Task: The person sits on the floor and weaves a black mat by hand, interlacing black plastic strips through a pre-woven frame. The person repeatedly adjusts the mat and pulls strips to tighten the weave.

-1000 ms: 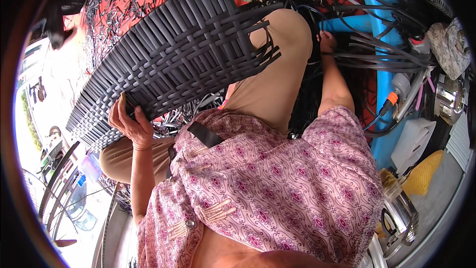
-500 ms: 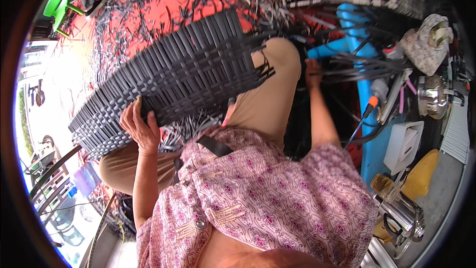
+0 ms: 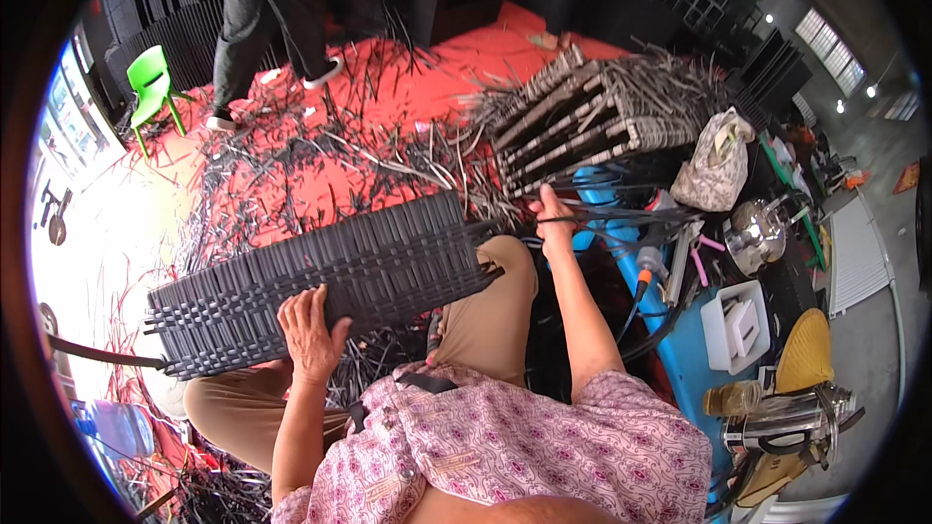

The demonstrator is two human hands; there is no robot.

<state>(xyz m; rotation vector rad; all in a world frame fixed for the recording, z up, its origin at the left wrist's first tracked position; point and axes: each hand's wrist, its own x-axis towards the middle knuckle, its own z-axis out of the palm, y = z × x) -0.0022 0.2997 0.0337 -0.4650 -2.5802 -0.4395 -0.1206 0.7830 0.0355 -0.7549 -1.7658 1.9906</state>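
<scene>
A seated person's left hand (image 3: 313,332) lies flat on the near edge of a dark woven panel (image 3: 320,279), fingers spread and pressing down rather than closed around it. The panel rests across the person's lap, over tan trousers (image 3: 485,315), and tilts up toward the right. The right hand (image 3: 553,223), arm stretched forward, is pinched shut on a thin dark strip (image 3: 621,218) that runs off to the right above a blue stool (image 3: 684,359). On the right, a white plastic box (image 3: 743,325), a shiny metal kettle (image 3: 752,233) and a floral cloth bag (image 3: 718,170) sit close together. Beyond the right hand, a stack of woven frames (image 3: 592,126) lies on the red floor (image 3: 320,184), which is littered with loose dark strips. At far left stands a small green chair (image 3: 155,87); beside it another person's legs in dark trousers (image 3: 267,24) are seen.
</scene>
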